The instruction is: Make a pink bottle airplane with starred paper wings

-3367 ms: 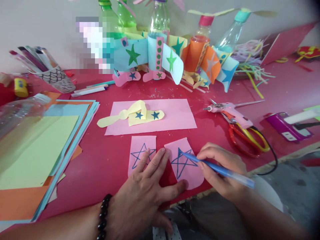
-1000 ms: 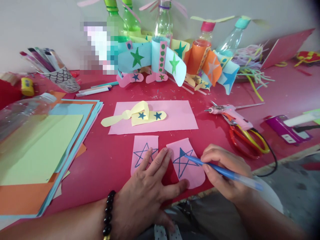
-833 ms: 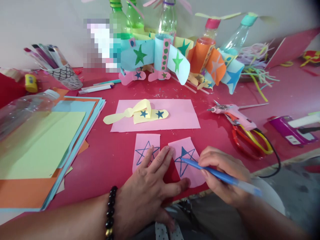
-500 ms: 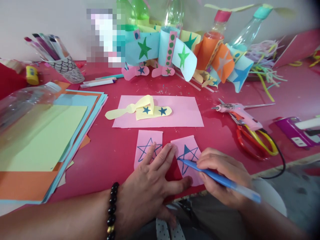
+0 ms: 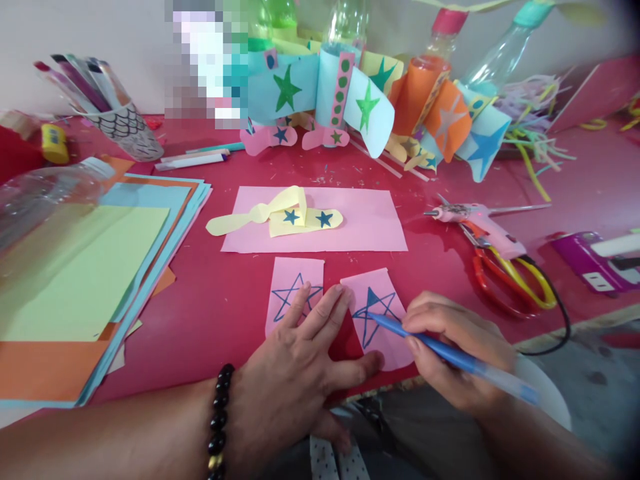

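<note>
Between the fingers of my right hand point(image 5: 455, 347) is a blue felt-tip pen point(image 5: 445, 350), its tip touching a star drawn on a pink paper piece point(image 5: 387, 340). The star's top point is coloured blue. My left hand point(image 5: 305, 367) lies spread over the table edge, its fingers on the gap and the paper pieces, thumb side by the right-hand one. Under its fingertips is a second pink paper piece point(image 5: 280, 283) with an outlined star. Beyond them, a yellow paper strip with two blue stars point(image 5: 305, 219) rests on a pink paper sheet point(image 5: 370, 220).
Stacked coloured paper point(image 5: 75, 273) and a clear bottle point(image 5: 55, 193) lie at left. Behind stand a pen cup point(image 5: 125, 133) and decorated bottle planes point(image 5: 283, 93). At right are a glue gun point(image 5: 480, 223), scissors point(image 5: 505, 287) and a purple object point(image 5: 585, 263).
The pen tip has moved a little to the right along the star, and the right hand with it. My left hand stays spread in place. The view has shifted slightly.
</note>
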The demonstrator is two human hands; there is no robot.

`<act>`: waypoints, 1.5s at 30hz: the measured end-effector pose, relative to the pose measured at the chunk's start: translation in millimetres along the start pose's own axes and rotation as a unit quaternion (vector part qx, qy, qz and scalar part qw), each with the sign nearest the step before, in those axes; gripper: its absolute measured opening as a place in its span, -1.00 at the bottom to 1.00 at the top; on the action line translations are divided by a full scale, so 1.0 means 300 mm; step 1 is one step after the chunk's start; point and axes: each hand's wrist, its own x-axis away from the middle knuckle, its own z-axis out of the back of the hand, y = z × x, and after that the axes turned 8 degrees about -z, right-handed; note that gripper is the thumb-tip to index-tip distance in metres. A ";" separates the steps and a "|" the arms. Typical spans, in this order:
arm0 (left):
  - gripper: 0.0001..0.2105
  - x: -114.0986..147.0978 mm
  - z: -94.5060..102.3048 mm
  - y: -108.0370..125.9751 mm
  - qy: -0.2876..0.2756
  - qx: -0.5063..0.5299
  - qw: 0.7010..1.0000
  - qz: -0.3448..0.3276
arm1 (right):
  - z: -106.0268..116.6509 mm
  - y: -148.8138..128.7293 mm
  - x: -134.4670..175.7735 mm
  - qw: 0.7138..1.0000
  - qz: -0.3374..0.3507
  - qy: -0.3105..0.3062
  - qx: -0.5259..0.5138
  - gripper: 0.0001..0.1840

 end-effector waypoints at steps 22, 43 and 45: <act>-0.06 0.002 0.001 -0.005 -0.001 0.012 1.000 0.000 | 0.004 -0.002 0.003 1.000 0.005 -0.017 -0.008 -0.75; -0.04 0.006 -0.004 -0.004 0.005 0.015 1.000 0.004 | 0.003 0.000 0.004 1.000 0.005 -0.018 -0.012 -0.74; -0.04 0.005 -0.006 -0.004 0.005 0.017 1.000 0.003 | 0.002 -0.002 0.004 1.000 0.000 -0.016 -0.011 -0.75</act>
